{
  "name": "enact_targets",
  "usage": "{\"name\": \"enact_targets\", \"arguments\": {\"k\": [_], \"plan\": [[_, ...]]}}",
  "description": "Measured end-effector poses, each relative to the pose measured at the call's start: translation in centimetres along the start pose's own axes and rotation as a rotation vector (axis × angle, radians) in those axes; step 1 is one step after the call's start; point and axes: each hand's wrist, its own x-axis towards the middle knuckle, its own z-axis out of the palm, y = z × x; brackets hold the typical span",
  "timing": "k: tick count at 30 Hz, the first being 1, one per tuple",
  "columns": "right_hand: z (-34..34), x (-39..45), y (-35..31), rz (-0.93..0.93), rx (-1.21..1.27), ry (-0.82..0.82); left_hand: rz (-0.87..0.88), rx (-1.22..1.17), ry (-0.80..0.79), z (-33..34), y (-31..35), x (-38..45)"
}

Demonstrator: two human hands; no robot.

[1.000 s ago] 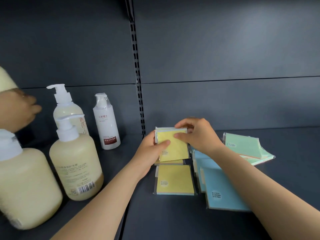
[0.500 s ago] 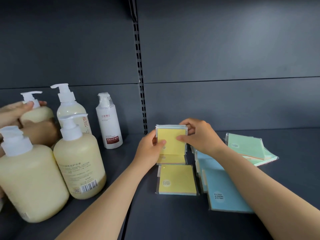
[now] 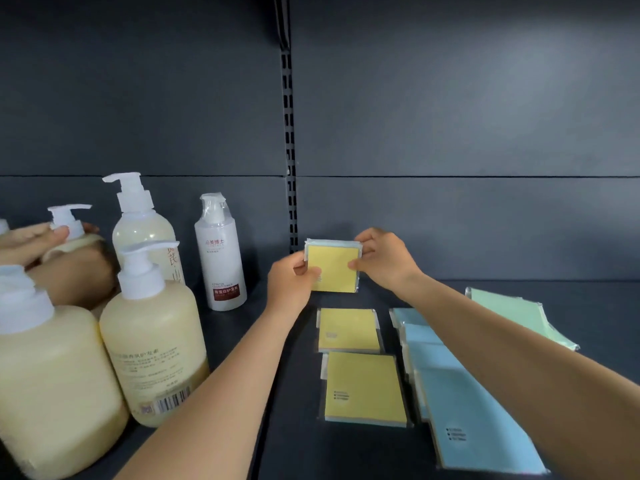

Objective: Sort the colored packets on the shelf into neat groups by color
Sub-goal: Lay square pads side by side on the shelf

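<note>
While both hands, left (image 3: 290, 284) and right (image 3: 384, 259), pinch a yellow packet (image 3: 331, 268) by its side edges at the shelf's (image 3: 346, 452) far end, we judge it light, flat, film-slick; edges grip best.

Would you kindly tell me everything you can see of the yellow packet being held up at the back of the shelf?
The held yellow packet is a square pad with a yellow face, sealed in clear, glossy wrap, with a pale blue layer showing along its top edge. It stands nearly upright, face toward the camera, behind two yellow packets lying flat. The left hand pinches its lower left edge and the right hand its right edge. Small dark print sits beside the left thumb.
</note>
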Motion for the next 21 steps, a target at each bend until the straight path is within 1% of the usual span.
{"name": "enact_targets", "arguments": {"k": [3,9,17,21], "plan": [[1.0,1.2,0.9,0.040,-0.003,-0.017,-0.029,0.004,0.011,0.5,-1.5,0.7],[1.4,2.6,2.1,0.123,0.065,0.027,-0.040,0.037,0.025,1.2,-2.4,2.1],[1.2,3.2,1.4,0.103,-0.015,0.033,-0.041,0.038,0.054,1.5,-2.4,2.9],[1.4,3.5,1.6,0.111,-0.016,0.038,-0.037,0.038,0.065,1.6,-2.5,3.2]]}}
